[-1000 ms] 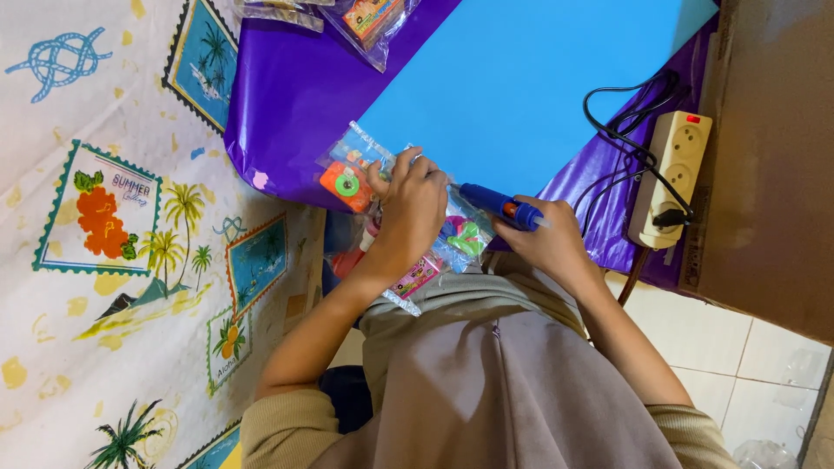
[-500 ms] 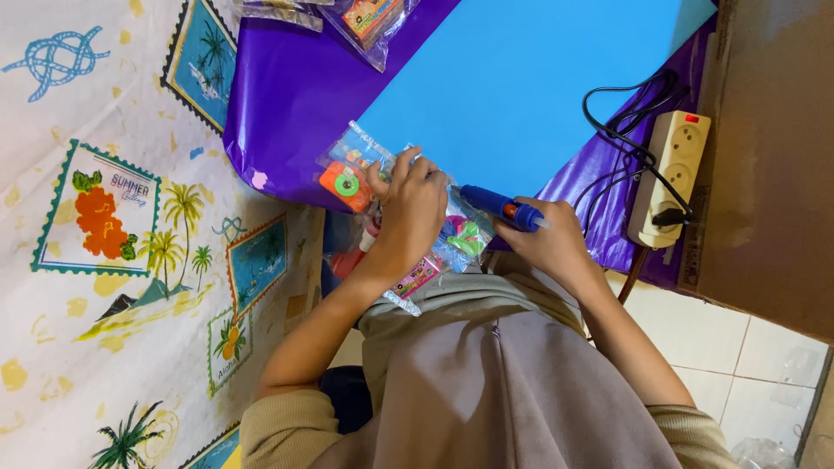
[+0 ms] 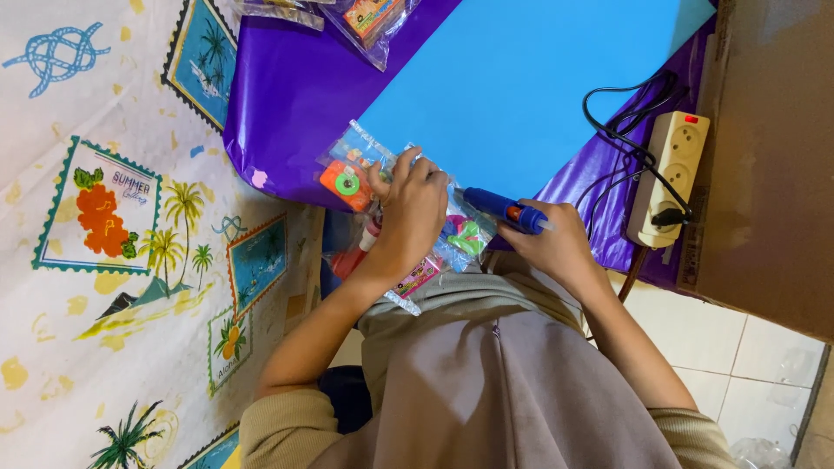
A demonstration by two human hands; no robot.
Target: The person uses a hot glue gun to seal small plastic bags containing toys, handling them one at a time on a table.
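The left hand (image 3: 415, 208) is pressing down on a clear plastic toy packet (image 3: 391, 204), and its fingers (image 3: 408, 165) are curling together over the top of the packet. The packet is lying at the near edge of the purple sheet (image 3: 295, 95), at about 7 o'clock from the big blue paper sheet (image 3: 530, 78). An orange toy (image 3: 345, 184) is showing through the plastic at 9 o'clock from the hand. The packet is looking light, thin and crinkly, so it is probably slipping easily, and I think it is best to hold it flat from above or pinch it at an edge. The little toys inside are looking small and hard. The right hand (image 3: 556, 247) is gripping a blue glue gun (image 3: 504, 208), with its fingers closing tight around the handle end and the tip pointing at the packet, at 9 o'clock from that hand. The gun is looking stiff and solid, and its tip may be hot, so the handle is the safe place to hold. A white power strip (image 3: 673, 174) with a black cord (image 3: 625, 122) is lying at 3 o'clock. A beach-print cloth (image 3: 104, 260) is covering the left side. Compared with the picture from a moment ago, almost nothing is changing: both hands, the packet and the gun are staying in the same spots.
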